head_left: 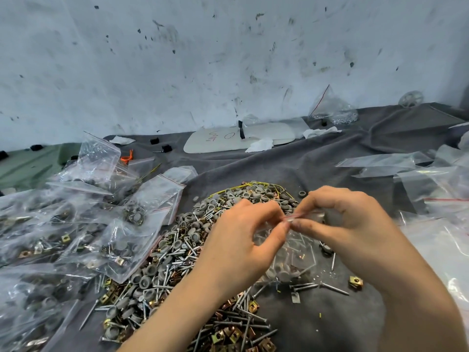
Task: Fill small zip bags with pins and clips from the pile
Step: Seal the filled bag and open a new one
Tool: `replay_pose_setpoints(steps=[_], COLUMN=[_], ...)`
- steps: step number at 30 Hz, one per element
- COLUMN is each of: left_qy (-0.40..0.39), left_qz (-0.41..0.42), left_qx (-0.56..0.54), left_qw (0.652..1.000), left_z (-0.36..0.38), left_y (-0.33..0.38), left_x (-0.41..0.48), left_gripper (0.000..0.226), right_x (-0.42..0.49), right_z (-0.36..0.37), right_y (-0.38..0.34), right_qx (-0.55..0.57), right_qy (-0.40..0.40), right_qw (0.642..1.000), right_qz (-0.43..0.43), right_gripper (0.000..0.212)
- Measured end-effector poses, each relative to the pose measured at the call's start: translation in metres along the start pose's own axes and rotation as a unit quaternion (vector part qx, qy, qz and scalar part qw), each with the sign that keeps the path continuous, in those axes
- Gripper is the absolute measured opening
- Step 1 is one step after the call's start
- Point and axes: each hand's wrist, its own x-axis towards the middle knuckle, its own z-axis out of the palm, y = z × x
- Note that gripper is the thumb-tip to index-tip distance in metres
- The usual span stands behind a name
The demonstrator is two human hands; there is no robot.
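A small clear zip bag (291,252) hangs between both hands over the pile, with grey caps and metal parts in its bottom. My left hand (243,240) pinches the left side of the bag's red-lined zip strip between thumb and fingers. My right hand (337,219) pinches the same strip from the right, fingertips meeting the left hand's. The pile (177,270) of screws, grey round caps and brass square clips spreads on the grey cloth (317,321) under and left of the hands.
Several filled zip bags (83,235) lie heaped at the left. Empty bags (421,179) lie at the right. A white flat panel (238,138), tissues and another bag (332,110) sit by the scuffed wall at the back. Loose screws and a clip (355,282) lie near the right wrist.
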Motion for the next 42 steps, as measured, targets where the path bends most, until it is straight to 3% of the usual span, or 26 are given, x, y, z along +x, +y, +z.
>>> replay_pose_setpoints(steps=[7, 21, 28, 36, 42], left_qy=[0.006, 0.006, -0.008, -0.018, -0.010], left_qz=[0.006, -0.001, 0.013, 0.023, 0.019], left_qx=[-0.013, -0.030, 0.018, 0.002, -0.020], left_qw=[1.000, 1.000, 1.000, 1.000, 1.000], left_z=[-0.0005, -0.0022, -0.0047, -0.0043, -0.0096], left_y=[0.0005, 0.0007, 0.0049, 0.0070, -0.0008], left_x=[-0.0010, -0.0052, -0.0050, -0.0027, -0.0065], left_gripper=[0.017, 0.026, 0.020, 0.024, 0.029], right_x=[-0.0010, -0.0024, -0.0037, -0.0019, -0.0033], right_z=[-0.0033, -0.0078, -0.0091, -0.0058, -0.0095], right_y=[-0.0022, -0.0025, -0.0017, 0.0011, 0.0038], right_qx=[0.006, 0.077, 0.057, 0.063, 0.069], right_qy=[0.001, 0.039, 0.014, -0.033, -0.007], right_qw=[1.000, 0.995, 0.998, 0.997, 0.998], right_qz=[0.012, 0.059, 0.021, 0.001, -0.007], right_gripper=[0.023, 0.015, 0.023, 0.009, 0.017])
